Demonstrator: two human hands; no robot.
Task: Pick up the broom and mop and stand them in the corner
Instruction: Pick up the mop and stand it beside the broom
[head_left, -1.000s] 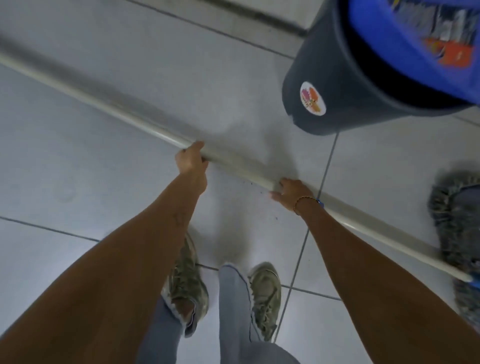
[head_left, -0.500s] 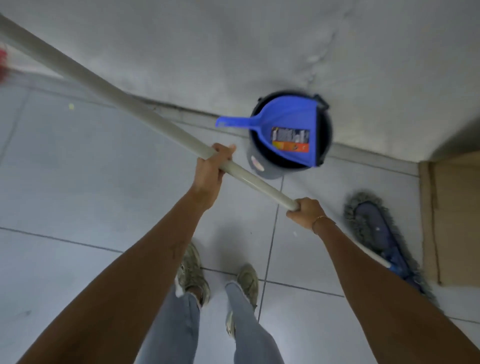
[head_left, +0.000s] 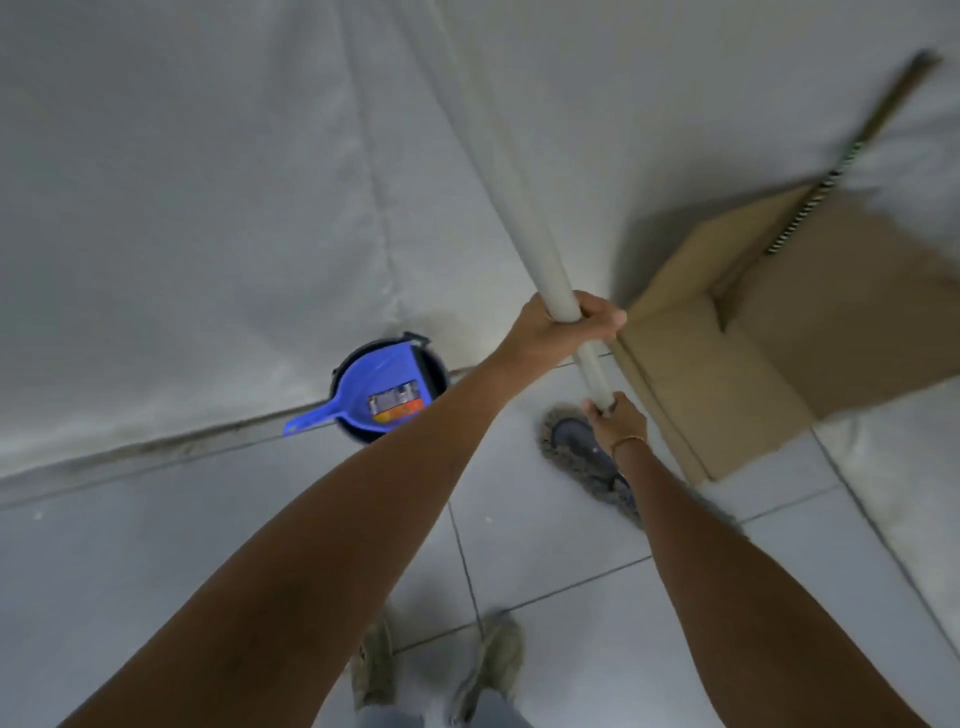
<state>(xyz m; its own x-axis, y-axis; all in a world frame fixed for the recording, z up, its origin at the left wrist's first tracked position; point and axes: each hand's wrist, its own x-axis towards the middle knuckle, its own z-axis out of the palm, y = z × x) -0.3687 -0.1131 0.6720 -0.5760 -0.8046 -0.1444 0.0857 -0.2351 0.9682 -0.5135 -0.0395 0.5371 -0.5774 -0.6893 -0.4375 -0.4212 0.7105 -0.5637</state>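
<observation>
The mop has a long pale grey handle (head_left: 514, 208) that rises nearly upright toward the top of the view. Its flat grey fringed head (head_left: 576, 452) rests on the floor tiles beside the cardboard. My left hand (head_left: 563, 327) is wrapped around the handle higher up. My right hand (head_left: 615, 421) grips it lower, just above the mop head. A thin dark stick with a black-and-white striped section (head_left: 826, 187) leans in the corner at the upper right, blurred; it may be the broom's handle.
A dark bucket (head_left: 436, 374) with a blue dustpan (head_left: 374, 395) in it stands against the left wall. A flattened cardboard box (head_left: 753, 332) leans in the corner on the right. White walls meet there. My feet stand on the pale floor tiles below.
The mop handle has swung from a low slant to nearly upright, both hands still on it. The view has turned right, bringing the cardboard and the corner into sight.
</observation>
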